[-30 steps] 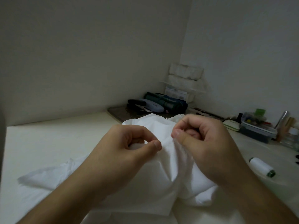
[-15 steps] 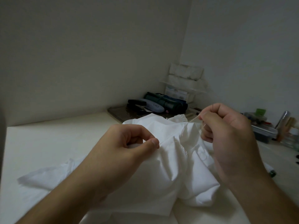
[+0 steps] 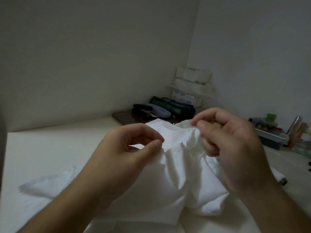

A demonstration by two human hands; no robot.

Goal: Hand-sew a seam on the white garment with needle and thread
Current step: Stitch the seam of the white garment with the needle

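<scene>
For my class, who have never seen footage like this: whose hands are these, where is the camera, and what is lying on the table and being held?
No machine here: a person wears one camera on the head, looking down at their own hands. The left hand pinches a fold of the white garment, which lies bunched on the pale table. The right hand is curled at the cloth's upper edge; the needle is too small to see. A thread spool peeks out beside the right wrist. A stapler, a green case and a clear box sit behind.
</scene>
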